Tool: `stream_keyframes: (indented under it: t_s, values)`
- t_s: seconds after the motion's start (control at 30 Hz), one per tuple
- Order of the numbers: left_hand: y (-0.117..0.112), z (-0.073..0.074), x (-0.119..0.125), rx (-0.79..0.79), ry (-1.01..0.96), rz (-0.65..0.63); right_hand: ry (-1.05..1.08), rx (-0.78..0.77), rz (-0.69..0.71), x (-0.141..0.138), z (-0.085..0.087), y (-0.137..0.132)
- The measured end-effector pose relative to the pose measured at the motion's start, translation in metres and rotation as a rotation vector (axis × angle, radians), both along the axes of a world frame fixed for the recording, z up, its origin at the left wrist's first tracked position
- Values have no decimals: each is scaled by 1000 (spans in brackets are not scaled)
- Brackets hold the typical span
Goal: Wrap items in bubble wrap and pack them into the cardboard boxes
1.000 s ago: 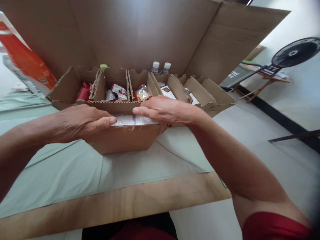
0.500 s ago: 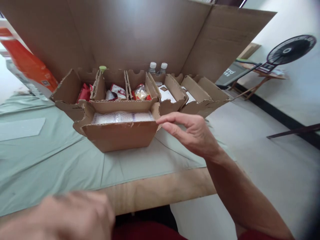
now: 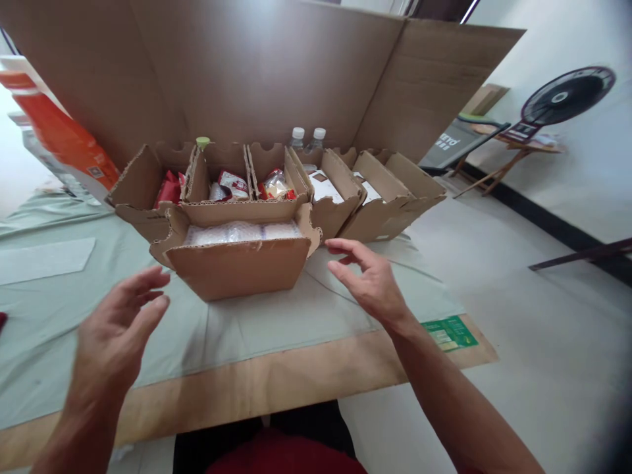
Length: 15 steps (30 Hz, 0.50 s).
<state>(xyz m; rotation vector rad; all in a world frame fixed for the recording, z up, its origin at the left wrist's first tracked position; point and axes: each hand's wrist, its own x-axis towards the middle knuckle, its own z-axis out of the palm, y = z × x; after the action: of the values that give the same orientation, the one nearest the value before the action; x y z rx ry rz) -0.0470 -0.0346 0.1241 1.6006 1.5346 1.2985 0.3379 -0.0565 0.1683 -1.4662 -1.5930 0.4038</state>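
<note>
A small cardboard box (image 3: 241, 270) stands at the front of the table, with a bubble-wrapped packet (image 3: 237, 232) inside. To its left, my left hand (image 3: 121, 322) is open above the cloth, thumb and fingers apart, touching nothing. On the other side, my right hand (image 3: 368, 273) is open too, its curved fingertips close to the box's right edge with a small gap. Behind are cardboard compartments holding a red packet (image 3: 170, 189), a red and white packet (image 3: 234, 185), a clear food packet (image 3: 277, 185) and a white box (image 3: 324, 187).
A tall cardboard panel (image 3: 276, 79) rises behind the compartments. Two white-capped bottles (image 3: 297, 139) stand near it. Orange bottle-shaped packaging (image 3: 64, 131) leans at the left. A pale green cloth (image 3: 237, 329) covers the table, whose wooden edge (image 3: 266, 375) shows. A fan (image 3: 567, 95) stands right.
My left hand has risen from the lower left to beside the box, its fingers now apart. My right hand has drawn slightly away from the box's right edge.
</note>
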Motion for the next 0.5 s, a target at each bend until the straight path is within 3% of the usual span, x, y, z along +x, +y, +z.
stream_keyframes:
  t_s: [0.1, 0.23, 0.3, 0.4, 0.5]
  values:
    - [35, -18, 31, -113, -170, -102, 72, -149, 60, -12, -31, 22]
    - [53, -34, 63, -54, -227, -124, 201, -131, 97, -34, -61, 39]
    - [42, -40, 72, -50, -249, -113, 213, -85, 58, -39, -67, 31]
    - [2, -46, 69, -91, -266, -117, 155, -46, -5, -40, -64, 1]
    - [-35, -35, 50, -127, -235, -40, 96, -19, 16, -50, -49, -28]
